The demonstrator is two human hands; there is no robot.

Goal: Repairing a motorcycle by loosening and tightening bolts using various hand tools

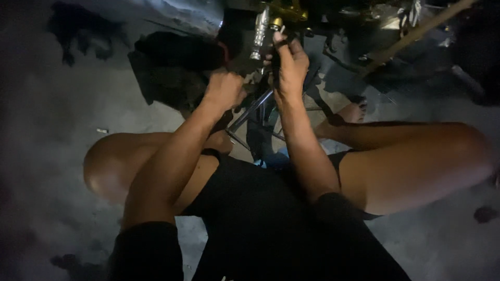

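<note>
Left hand (pixel 225 89) is closed in a fist around a slim grey metal rod (pixel 253 109) that slants down below it. Right hand (pixel 289 65), just beside, is clamped on a small dark part under the shiny silver metal cylinder fitting (pixel 259 32). Dim light; a slipped grip could pinch fingers against the machinery.

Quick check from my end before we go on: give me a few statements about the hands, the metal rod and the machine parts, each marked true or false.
1. The right hand is raised to the machine parts at the top. True.
2. The left hand lies flat and open on the floor. False: it is closed in a fist, up near the metal rod.
3. The person sits on the concrete floor with bare legs. True.
4. The person wears thick work gloves. False: both hands are bare.
</note>
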